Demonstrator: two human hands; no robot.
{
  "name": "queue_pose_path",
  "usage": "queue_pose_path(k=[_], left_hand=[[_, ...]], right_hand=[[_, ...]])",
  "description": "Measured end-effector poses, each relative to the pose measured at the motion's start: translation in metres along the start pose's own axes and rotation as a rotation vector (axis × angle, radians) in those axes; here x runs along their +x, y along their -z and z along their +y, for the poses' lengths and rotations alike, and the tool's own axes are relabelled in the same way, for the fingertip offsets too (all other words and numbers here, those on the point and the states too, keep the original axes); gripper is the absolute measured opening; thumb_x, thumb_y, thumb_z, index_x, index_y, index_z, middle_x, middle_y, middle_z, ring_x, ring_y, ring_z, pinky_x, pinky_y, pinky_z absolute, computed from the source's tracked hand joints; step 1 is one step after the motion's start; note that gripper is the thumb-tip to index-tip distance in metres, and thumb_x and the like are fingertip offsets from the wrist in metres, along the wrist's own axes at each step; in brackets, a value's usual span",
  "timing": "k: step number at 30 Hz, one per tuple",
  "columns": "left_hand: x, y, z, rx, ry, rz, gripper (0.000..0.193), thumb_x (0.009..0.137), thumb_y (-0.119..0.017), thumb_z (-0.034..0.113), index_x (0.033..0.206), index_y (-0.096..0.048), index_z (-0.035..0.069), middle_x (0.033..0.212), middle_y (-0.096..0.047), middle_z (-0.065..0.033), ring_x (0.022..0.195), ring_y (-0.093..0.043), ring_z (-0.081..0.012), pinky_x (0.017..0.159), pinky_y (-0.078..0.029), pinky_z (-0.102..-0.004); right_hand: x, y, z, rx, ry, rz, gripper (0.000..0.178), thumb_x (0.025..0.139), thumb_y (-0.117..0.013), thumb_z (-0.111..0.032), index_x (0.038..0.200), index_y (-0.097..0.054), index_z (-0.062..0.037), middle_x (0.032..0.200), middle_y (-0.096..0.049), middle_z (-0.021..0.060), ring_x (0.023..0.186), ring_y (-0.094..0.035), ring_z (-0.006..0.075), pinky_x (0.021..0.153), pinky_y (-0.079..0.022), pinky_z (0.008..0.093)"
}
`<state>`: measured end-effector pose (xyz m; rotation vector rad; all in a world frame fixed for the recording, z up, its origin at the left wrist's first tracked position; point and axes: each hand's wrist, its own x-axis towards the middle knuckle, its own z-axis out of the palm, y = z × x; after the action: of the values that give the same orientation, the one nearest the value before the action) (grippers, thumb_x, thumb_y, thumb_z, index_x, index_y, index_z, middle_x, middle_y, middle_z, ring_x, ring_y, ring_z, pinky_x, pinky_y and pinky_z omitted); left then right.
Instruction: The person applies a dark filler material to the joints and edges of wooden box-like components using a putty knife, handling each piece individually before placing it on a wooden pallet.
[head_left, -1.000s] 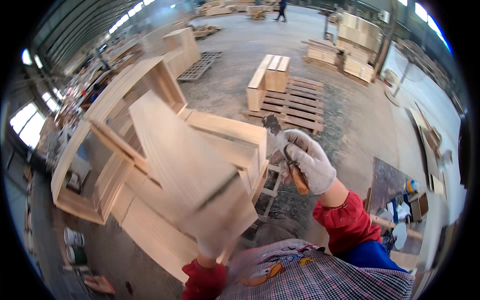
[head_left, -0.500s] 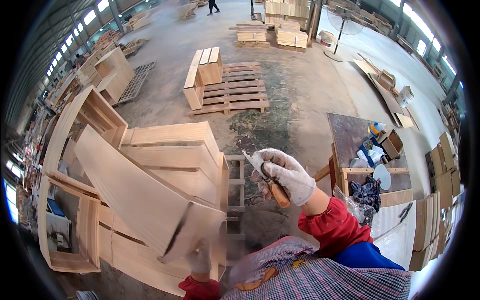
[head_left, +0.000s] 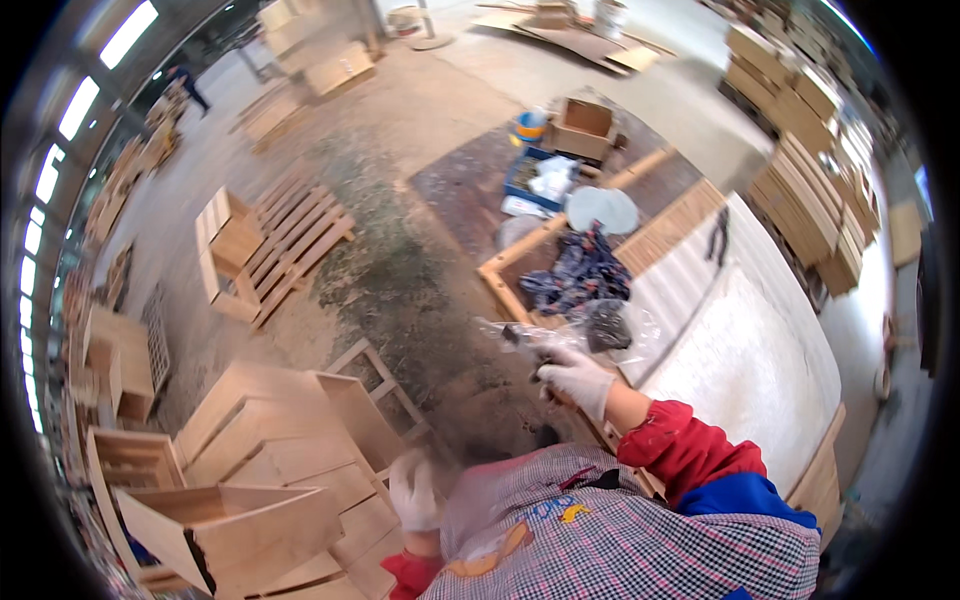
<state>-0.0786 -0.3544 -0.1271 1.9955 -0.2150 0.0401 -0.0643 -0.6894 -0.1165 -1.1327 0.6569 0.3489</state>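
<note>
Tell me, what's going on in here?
Someone in a checked apron grips a scraper in the gloved right hand, near some clear plastic and a crumpled rag. The gloved left hand is blurred, beside wooden boxes; I can't tell whether it holds anything.

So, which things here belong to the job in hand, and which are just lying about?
Apparently in use:
scraper, in the right hand
pale wooden pieces, near the left hand

Apparently lying about:
slatted pallet
patterned cloth
open brown box
</note>
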Motion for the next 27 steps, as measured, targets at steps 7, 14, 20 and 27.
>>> queue_pose_path(k=[7, 14, 20, 27], left_hand=[[0.133, -0.151, 0.076, -0.015, -0.315, -0.648, 0.022, 0.093, -0.066, 0.003, 0.114, -0.068, 0.000, 0.108, -0.068, -0.0137, 0.100, -0.067, -0.0234, 0.091, -0.052, -0.0322], [0.174, -0.306, 0.099, 0.259, -1.001, -1.051, 0.051, 0.079, -0.081, 0.022, 0.125, -0.066, 0.006, 0.135, -0.061, -0.0158, 0.130, -0.054, -0.0373, 0.113, -0.040, -0.0515], [0.180, -0.346, 0.088, 0.348, -1.112, -1.274, 0.053, 0.078, -0.080, 0.024, 0.126, -0.066, 0.008, 0.135, -0.062, -0.0152, 0.129, -0.054, -0.0374, 0.113, -0.041, -0.0499], [0.200, -0.356, 0.077, 0.139, -0.776, -1.419, 0.033, 0.083, -0.073, 0.013, 0.114, -0.071, 0.003, 0.124, -0.066, -0.0153, 0.121, -0.059, -0.0357, 0.105, -0.048, -0.0435]], right_hand=[[-0.058, 0.118, 0.033, 0.256, 0.287, 0.309, 0.038, 0.103, -0.050, -0.010, 0.140, -0.049, -0.0040, 0.107, -0.063, 0.0093, 0.081, -0.064, 0.0180, 0.072, -0.057, 0.0331], [-0.103, 0.112, 0.077, 0.286, 0.097, 0.544, 0.037, 0.104, -0.049, -0.014, 0.139, -0.052, -0.0023, 0.098, -0.061, 0.0043, 0.075, -0.059, 0.0107, 0.067, -0.054, 0.0276], [-0.086, 0.091, 0.084, 0.308, 0.126, 0.632, 0.034, 0.104, -0.050, -0.015, 0.134, -0.058, -0.0013, 0.089, -0.057, 0.0008, 0.071, -0.054, 0.0087, 0.064, -0.048, 0.0253], [-0.076, 0.089, 0.079, 0.272, 0.139, 0.609, 0.035, 0.104, -0.050, -0.016, 0.134, -0.057, 0.0001, 0.088, -0.058, 0.0027, 0.071, -0.056, 0.0103, 0.065, -0.051, 0.0271]])
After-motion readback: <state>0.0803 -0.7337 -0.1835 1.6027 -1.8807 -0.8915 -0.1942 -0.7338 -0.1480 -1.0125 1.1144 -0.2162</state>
